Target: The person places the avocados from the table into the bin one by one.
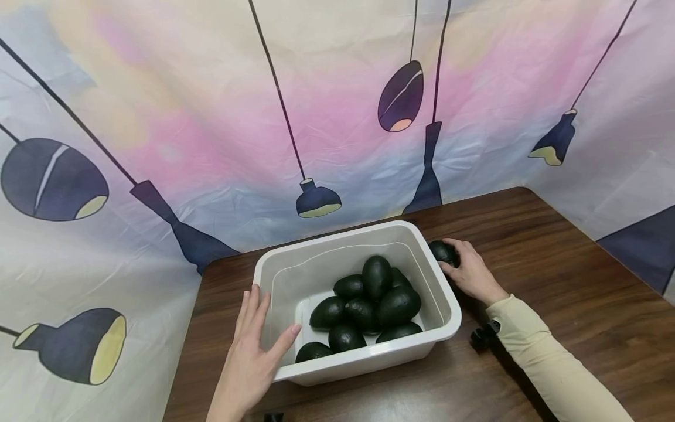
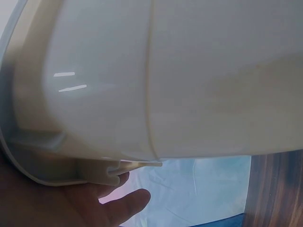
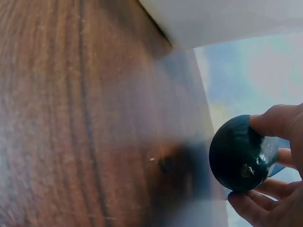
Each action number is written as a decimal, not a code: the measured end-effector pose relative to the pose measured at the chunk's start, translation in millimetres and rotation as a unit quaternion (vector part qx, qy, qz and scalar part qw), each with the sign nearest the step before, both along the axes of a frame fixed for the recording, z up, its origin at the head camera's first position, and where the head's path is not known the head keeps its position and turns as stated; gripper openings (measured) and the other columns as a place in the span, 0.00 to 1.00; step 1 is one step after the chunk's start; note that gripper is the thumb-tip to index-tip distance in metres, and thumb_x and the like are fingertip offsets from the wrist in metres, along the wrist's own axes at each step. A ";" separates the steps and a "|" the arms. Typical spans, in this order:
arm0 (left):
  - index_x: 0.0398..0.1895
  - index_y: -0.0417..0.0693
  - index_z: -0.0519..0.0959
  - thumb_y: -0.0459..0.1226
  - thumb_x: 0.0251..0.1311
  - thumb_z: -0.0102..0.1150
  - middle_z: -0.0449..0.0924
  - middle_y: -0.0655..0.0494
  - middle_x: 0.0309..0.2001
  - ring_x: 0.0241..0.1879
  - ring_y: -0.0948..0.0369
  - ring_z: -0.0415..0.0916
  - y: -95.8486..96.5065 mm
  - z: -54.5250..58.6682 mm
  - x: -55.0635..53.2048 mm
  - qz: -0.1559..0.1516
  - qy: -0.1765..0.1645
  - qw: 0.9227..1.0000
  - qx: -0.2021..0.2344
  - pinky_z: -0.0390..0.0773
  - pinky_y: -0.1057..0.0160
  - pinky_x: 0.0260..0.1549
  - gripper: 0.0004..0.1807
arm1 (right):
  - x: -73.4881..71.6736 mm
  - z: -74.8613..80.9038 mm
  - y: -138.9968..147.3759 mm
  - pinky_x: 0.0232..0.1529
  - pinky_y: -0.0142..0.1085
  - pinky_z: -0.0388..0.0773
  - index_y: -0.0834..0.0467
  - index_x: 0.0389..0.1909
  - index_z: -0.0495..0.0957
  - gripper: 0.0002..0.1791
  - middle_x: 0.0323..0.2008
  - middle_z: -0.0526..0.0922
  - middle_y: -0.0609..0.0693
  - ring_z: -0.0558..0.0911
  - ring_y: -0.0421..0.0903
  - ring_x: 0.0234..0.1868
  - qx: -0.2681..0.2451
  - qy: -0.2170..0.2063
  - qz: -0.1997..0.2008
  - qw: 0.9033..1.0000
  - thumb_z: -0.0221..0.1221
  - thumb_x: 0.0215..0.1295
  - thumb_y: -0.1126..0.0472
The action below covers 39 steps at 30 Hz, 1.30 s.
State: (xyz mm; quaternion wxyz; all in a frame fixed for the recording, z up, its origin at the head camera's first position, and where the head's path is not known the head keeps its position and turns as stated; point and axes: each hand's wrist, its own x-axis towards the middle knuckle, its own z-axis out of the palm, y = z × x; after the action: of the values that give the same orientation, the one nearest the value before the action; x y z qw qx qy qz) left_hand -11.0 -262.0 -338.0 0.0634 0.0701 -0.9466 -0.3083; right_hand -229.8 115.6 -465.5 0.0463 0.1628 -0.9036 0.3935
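Observation:
Several dark green avocados [image 1: 377,278] lie heaped in a white plastic tub [image 1: 348,372], mostly toward its right and near sides. My right hand [image 1: 473,274] grips a single avocado [image 1: 443,252] just outside the tub's right wall. In the right wrist view, thumb and fingers curl round that avocado [image 3: 239,153], its stem end showing. My left hand [image 1: 252,346] rests on the tub's left rim, fingers fairly straight and thumb spread over the inside. From the left wrist, the tub's outer wall [image 2: 104,94] fills most of the view, with fingers [image 2: 128,208] below the rim.
The tub stands on a dark brown wooden table [image 1: 548,275] that extends to the right. Behind the table hangs a cloth backdrop [image 1: 211,117] printed with lamps. A black wrist device [image 1: 484,337] sits under the right sleeve, and a small black piece [image 1: 273,417] shows at the bottom edge.

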 end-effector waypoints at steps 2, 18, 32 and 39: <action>0.73 0.44 0.53 0.62 0.56 0.55 0.35 0.60 0.75 0.72 0.60 0.28 0.0 0.1 -0.2 0.000 0.000 1.000 0.001 0.49 0.38 0.61 0.49 | 1.5 3.5 1.0 0.47 0.57 0.68 0.63 0.65 0.63 0.32 0.54 0.68 0.66 0.71 0.62 0.51 -0.007 0.003 -0.005 1.000 0.61 0.62 0.57; 0.74 0.44 0.48 0.62 0.56 0.55 0.34 0.61 0.75 0.72 0.60 0.28 -0.1 -0.3 0.4 0.002 0.000 1.000 -0.004 0.47 0.40 0.63 0.51 | 18.8 56.2 4.9 0.43 0.51 0.72 0.59 0.65 0.64 0.34 0.51 0.68 0.61 0.74 0.56 0.45 -0.068 0.082 -0.028 0.994 0.63 0.61 0.54; 0.74 0.45 0.46 0.62 0.56 0.55 0.34 0.60 0.75 0.72 0.59 0.28 -0.1 -0.4 1.4 0.004 0.001 1.000 -0.001 0.46 0.41 0.64 0.51 | 41.7 102.3 1.5 0.45 0.19 0.68 0.50 0.65 0.67 0.34 0.55 0.70 0.51 0.77 0.48 0.47 -0.131 0.176 -0.026 0.975 0.67 0.56 0.59; 0.75 0.47 0.45 0.63 0.56 0.54 0.33 0.62 0.74 0.72 0.60 0.28 0.0 -1.0 1.5 0.005 0.001 1.000 0.002 0.46 0.41 0.64 0.52 | 65.0 134.7 -11.8 0.47 0.22 0.70 0.57 0.63 0.69 0.37 0.55 0.71 0.54 0.75 0.46 0.48 -0.152 0.229 0.013 0.961 0.69 0.50 0.71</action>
State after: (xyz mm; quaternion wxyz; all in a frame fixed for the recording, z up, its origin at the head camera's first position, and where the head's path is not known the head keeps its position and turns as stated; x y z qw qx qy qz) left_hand -9.5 -261.9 -339.0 0.0655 0.0752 -0.9454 -0.3103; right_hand -164.8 103.7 -330.8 0.2708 0.2512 -0.7961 0.4794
